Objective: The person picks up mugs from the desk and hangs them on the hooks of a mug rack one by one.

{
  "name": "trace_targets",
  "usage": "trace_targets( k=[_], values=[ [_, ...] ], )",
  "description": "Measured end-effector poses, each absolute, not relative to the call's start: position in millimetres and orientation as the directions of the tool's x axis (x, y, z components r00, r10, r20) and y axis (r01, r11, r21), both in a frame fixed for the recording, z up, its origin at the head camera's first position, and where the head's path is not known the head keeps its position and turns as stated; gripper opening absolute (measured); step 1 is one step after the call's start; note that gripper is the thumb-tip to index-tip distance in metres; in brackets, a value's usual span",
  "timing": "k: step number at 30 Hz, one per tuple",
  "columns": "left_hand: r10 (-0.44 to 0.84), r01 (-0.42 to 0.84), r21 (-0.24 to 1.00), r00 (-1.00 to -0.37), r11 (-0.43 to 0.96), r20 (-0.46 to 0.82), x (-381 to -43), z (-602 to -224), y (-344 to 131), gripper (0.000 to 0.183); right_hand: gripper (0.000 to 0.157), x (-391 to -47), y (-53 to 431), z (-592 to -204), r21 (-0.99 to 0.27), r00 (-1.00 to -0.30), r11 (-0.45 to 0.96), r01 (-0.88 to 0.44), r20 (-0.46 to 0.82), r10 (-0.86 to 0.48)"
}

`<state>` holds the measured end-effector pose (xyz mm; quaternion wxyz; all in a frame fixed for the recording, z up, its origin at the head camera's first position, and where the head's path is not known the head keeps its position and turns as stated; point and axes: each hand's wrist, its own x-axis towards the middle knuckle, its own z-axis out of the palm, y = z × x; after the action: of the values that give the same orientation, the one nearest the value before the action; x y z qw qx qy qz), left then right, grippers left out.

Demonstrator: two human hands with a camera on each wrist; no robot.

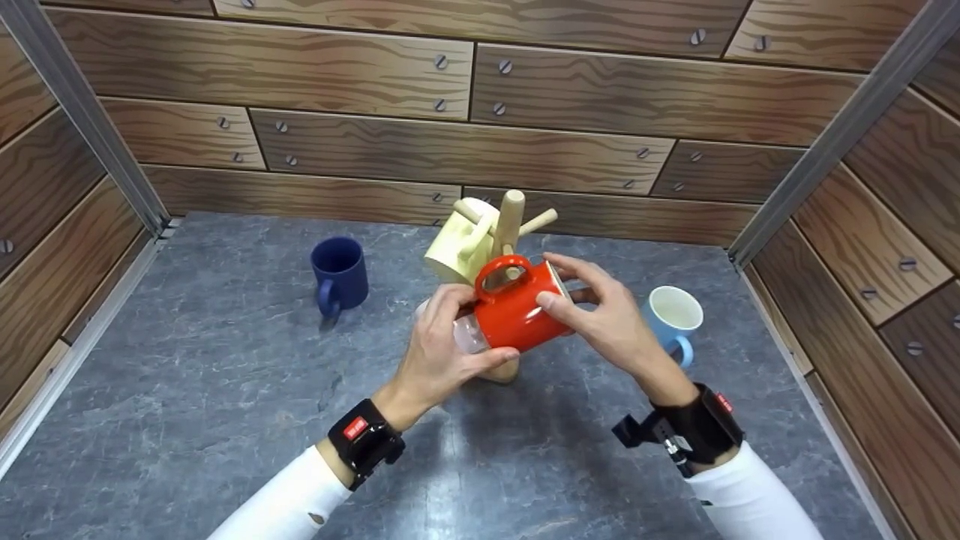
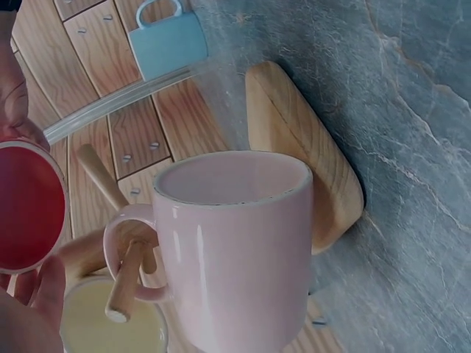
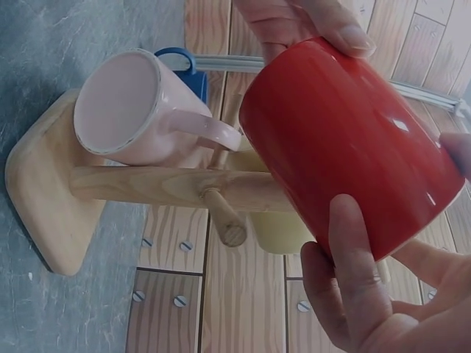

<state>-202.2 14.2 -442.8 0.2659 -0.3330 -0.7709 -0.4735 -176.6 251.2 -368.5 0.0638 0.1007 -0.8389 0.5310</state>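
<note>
A glossy red mug [image 1: 521, 307] is tilted on its side in front of the wooden mug tree [image 1: 510, 214], its loop handle toward the tree. My left hand [image 1: 431, 352] grips the mug's left end, thumb below and fingers above. On its right end, my right hand [image 1: 611, 319] holds it between thumb and fingers. A pale yellow mug [image 1: 457, 244] hangs on the tree. Lower on it hangs a pink mug [image 2: 235, 257], its handle round a peg [image 2: 126, 283]; in the head view the hands and red mug mostly hide it.
A dark blue mug [image 1: 340, 274] stands upright to the left on the grey marbled surface [image 1: 225, 352]. To the right, close to my right forearm, stands a light blue mug [image 1: 675, 315]. Wood-patterned panels [image 1: 337, 67] enclose the back and sides.
</note>
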Motion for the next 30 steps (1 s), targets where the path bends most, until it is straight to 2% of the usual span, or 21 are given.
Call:
trace_targets(
  k=[10,20,30],
  values=[
    [0.265,0.783,0.471,-0.594,0.406,0.759,-204.6,-444.3,13.5,0.071,0.059,-181.3,250.4,-370.5,-0.878,-0.976,0.426,-0.219,0.195,-0.1],
    [0.26,0.773,0.336,-0.531,0.538,0.806,-207.5,-446.2,11.0,0.068,0.066,-186.0,249.7,-376.8,-0.826,-0.969,0.506,-0.248,0.215,-0.125],
    [0.256,0.738,0.295,-0.533,0.606,0.806,-209.4,-445.3,8.5,0.073,0.072,-188.3,247.0,-380.1,-0.806,-0.975,0.55,-0.221,0.194,-0.108]
  ],
)
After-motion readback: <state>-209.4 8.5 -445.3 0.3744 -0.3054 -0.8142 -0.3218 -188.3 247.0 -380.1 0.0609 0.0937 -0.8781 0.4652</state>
